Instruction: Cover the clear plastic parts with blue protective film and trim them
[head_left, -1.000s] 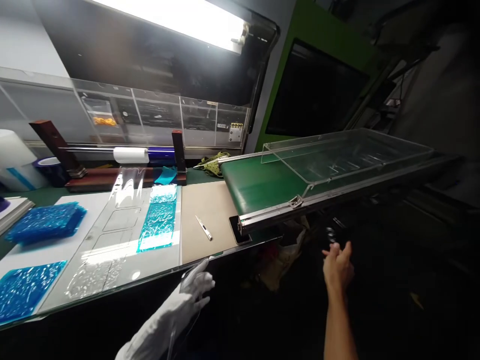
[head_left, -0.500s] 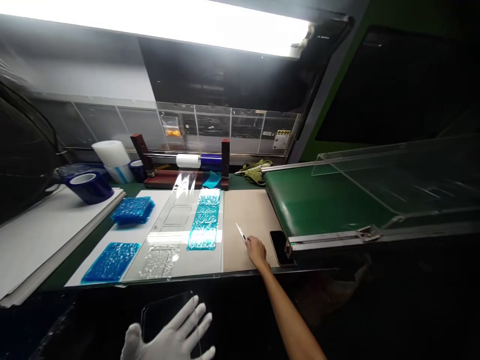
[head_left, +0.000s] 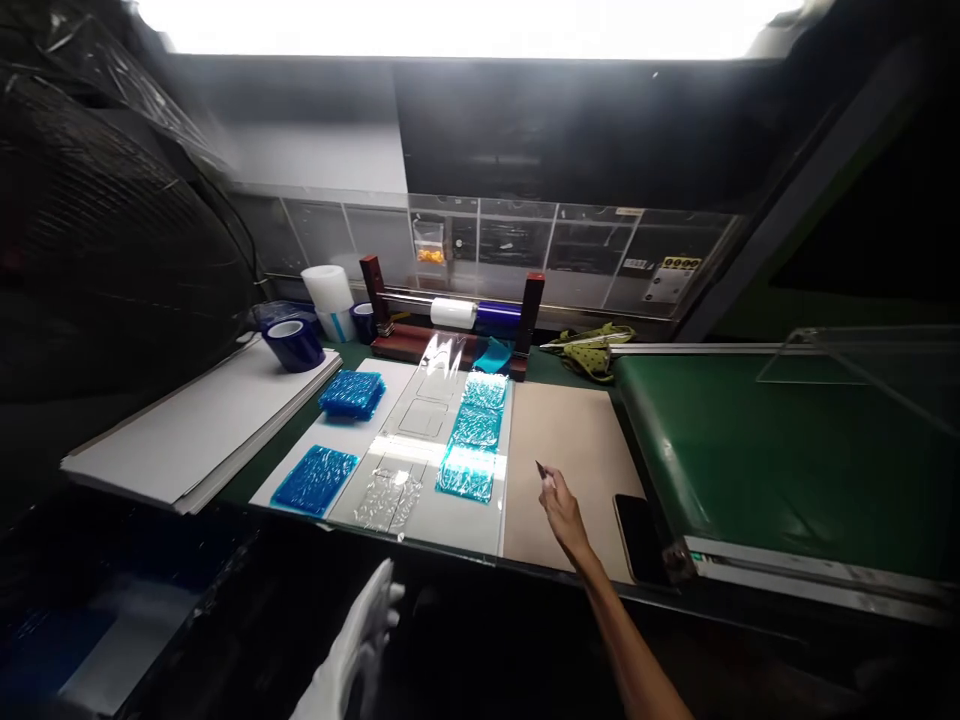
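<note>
My left hand (head_left: 356, 645), in a white glove, is held edge-on below the table's front edge. Its fingers are stretched out and I see nothing in it. Bare, my right hand (head_left: 559, 510) is closed round a craft knife (head_left: 541, 469), whose pointed end sticks out to the upper left, over the brown board (head_left: 559, 425). To its left lies a strip of light blue film pieces (head_left: 472, 430). Beyond that are a clear film strip with cut outlines (head_left: 420, 418), a wrinkled clear piece (head_left: 388, 500), a blue film sheet (head_left: 315, 480) and a blue film stack (head_left: 351, 395).
A dark red roller stand (head_left: 450, 343) holds white and blue film rolls at the back. Blue tape (head_left: 294, 345) sits on a white sheet stack (head_left: 202, 420). Right of the board are a phone (head_left: 637, 540) and a green conveyor belt (head_left: 787, 450). A lamp (head_left: 480, 28) hangs overhead.
The view has swung left, so the table appears further right. My left hand has turned from spread to edge-on, and the dark panel by it is gone from sight. The knife now points differently.
</note>
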